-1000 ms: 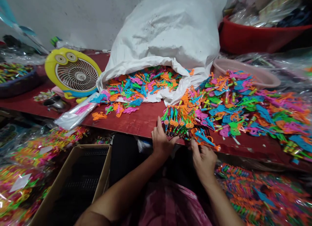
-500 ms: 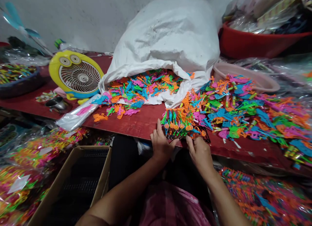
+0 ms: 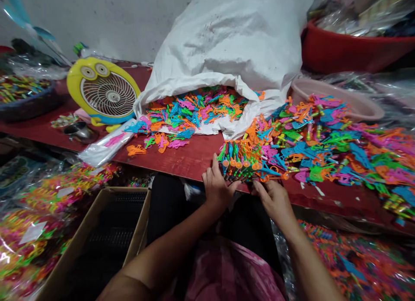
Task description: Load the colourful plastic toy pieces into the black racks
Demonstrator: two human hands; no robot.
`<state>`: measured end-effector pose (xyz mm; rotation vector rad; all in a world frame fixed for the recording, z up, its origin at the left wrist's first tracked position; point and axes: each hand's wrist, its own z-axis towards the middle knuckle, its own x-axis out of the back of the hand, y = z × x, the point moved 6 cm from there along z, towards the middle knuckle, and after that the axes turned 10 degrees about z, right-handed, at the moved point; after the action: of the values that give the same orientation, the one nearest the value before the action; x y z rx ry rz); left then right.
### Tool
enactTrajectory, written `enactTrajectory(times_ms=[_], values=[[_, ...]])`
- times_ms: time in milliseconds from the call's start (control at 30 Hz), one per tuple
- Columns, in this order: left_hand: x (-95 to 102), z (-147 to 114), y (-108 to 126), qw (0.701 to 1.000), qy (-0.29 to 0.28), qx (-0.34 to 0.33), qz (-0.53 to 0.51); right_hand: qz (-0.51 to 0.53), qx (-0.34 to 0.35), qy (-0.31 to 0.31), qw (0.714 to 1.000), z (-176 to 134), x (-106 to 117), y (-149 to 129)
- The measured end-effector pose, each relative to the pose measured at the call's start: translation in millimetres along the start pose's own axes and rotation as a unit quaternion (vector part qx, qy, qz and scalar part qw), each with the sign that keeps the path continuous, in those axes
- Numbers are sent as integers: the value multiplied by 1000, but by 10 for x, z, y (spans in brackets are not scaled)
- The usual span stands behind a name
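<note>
On the near edge of the red table, several small plastic toys (image 3: 239,156) in orange, green and blue stand packed in a row, with round orange ends facing me and dark parts under them. My left hand (image 3: 216,186) is closed around the left end of this row, its index finger up along the side and its thumb across the front. My right hand (image 3: 274,199) is at the right front corner, fingers curled near an orange toy piece (image 3: 275,176). What its fingertips hold is hidden.
Behind the row, a white sack (image 3: 227,41) spills colourful toy pieces. More pieces pile up at right (image 3: 324,141), before a pink basin (image 3: 343,100). A yellow fan (image 3: 108,93) and a metal cup (image 3: 79,132) stand left. A cardboard box (image 3: 144,223) holds black trays below.
The view has shifted slightly. My right hand has moved a little right, and the black grid at the row's right end no longer shows. My left hand keeps its hold.
</note>
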<state>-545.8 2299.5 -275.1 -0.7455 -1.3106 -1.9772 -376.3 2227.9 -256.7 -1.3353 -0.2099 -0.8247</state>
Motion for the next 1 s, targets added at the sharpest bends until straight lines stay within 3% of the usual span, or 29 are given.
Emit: enactTrajectory(times_ms=[133,233,333,400,467,567,667,767,867,1000], values=[[-7,12,12,1000,-9,-2,3,-103,67,24,992,-1,-51,-98],[-27,26,-3,1000,-16,3,7,-185,78,22,979,4,-117,-115],[10,16,-40,1000,-25,-9,-7,-201,79,17,976,-8,-171,-112],[124,-10,-56,999,-17,-30,-27,-191,78,22,978,-22,-186,-105],[344,-33,-38,997,34,-55,-34,-190,68,25,979,-29,-194,-89],[702,-21,191,982,121,-143,-20,-201,44,7,979,-15,-216,-60],[773,105,601,961,72,-267,1,-206,18,-23,978,17,-237,-37],[682,259,917,938,6,-345,10,-186,2,-49,981,39,-249,-40],[600,347,1035,931,-16,-365,17,-137,-11,-36,990,48,-225,-53],[586,365,1022,938,-3,-345,30,-82,-25,-16,996,63,-202,-45]])
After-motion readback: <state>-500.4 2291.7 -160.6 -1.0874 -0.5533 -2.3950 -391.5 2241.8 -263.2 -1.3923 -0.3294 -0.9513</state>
